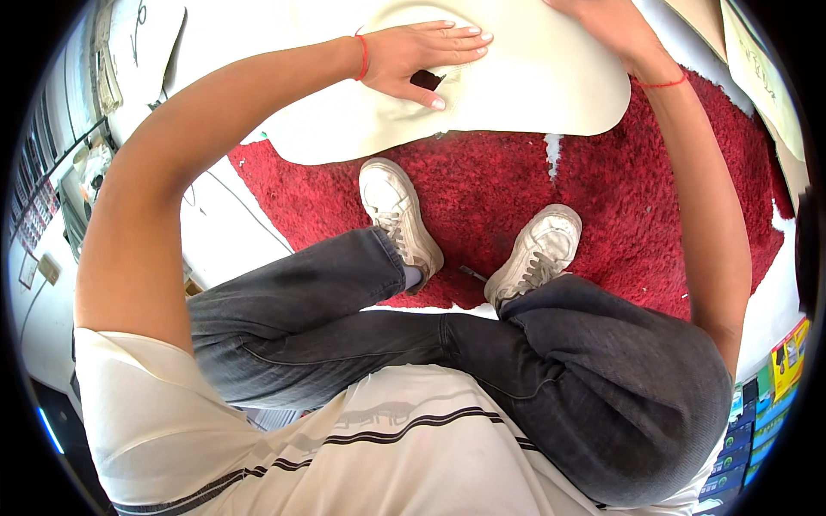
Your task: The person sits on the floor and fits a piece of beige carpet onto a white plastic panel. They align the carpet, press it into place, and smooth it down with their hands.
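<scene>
A large cream-coloured sheet point(533, 95) with rounded corners and a raised, curved area lies before me over the red carpet. My left hand point(423, 60) rests on it, palm down, with the fingers stretched out and the thumb apart. Beside that thumb is a dark, ragged hole point(426, 80) in the sheet, with creases around it. My right hand point(607, 26) is at the top edge of the view, by the sheet's far right side. Its fingers are mostly cut off by the frame, so its grip is hidden. Each wrist has a thin red string.
A shaggy red carpet point(482, 189) with frayed edges lies under my white shoes point(391, 202). Cardboard-like panels point(766, 77) lean at the upper right. Blue and yellow boxes point(766, 421) are stacked at the lower right. A thin cable point(241, 206) runs along the white floor at left.
</scene>
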